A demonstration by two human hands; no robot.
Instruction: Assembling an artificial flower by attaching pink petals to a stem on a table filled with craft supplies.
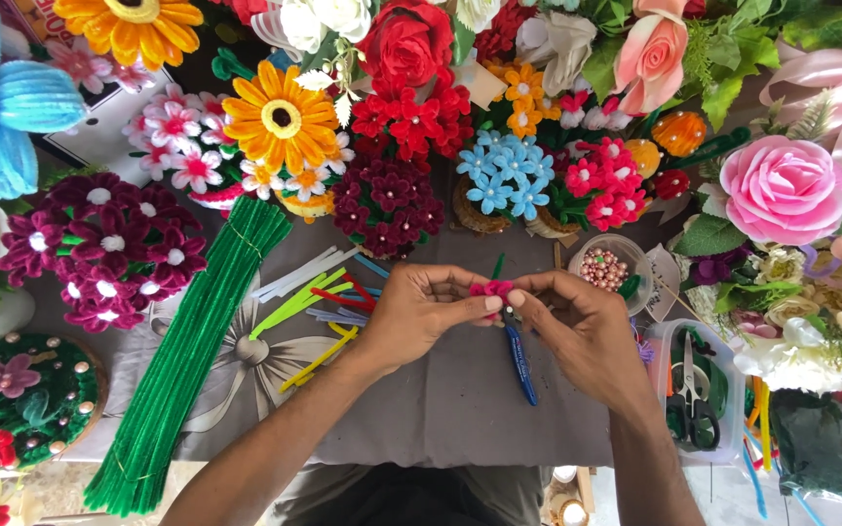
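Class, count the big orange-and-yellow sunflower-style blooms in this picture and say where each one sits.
2. One sunflower bloom lies at the top left edge, partly cut off. The other sunflower stands lower, left of the red flower cluster. More may be hidden among the bouquets.

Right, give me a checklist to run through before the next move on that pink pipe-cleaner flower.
1. Both hands on the flower: left hand and right hand pinch the small pink flower. Ok.
2. Flower held above the table: ok.
3. Green stem attached: cannot tell.
4. Blue-handled tool within reach below the hands: ok.
5. Bead bowl nearby: ok.
6. Green pipe-cleaner bundle stocked: ok.
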